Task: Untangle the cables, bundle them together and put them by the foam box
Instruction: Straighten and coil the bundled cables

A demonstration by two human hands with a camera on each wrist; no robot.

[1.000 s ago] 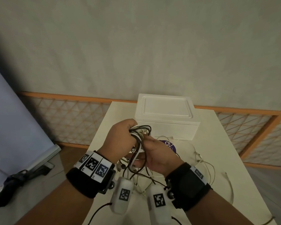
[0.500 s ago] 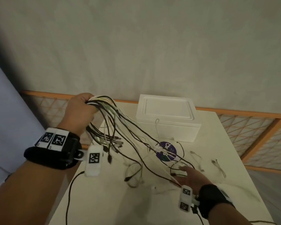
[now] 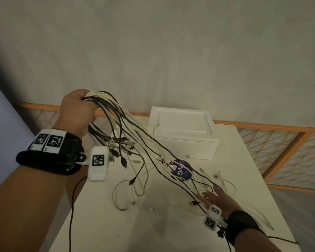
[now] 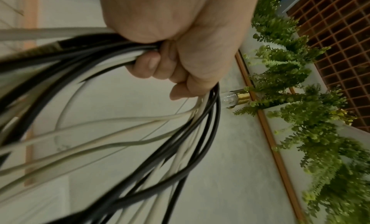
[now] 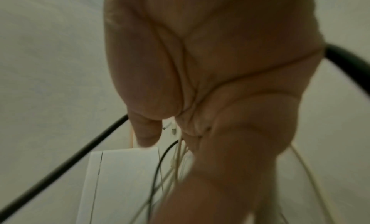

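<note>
At upper left of the head view, the left hand (image 3: pixel 76 110) is fisted around a bunch of black and white cables (image 3: pixel 135 139), raised above the white table (image 3: pixel 116 224). Strands slope down to the lower right, where the right hand (image 3: pixel 220 200) lies flat with straight fingers on them. Behind sits the white foam box (image 3: pixel 184 131), lid closed, a cable end draped on it. A round purple sticker (image 3: pixel 182 170) lies under the strands.
</note>
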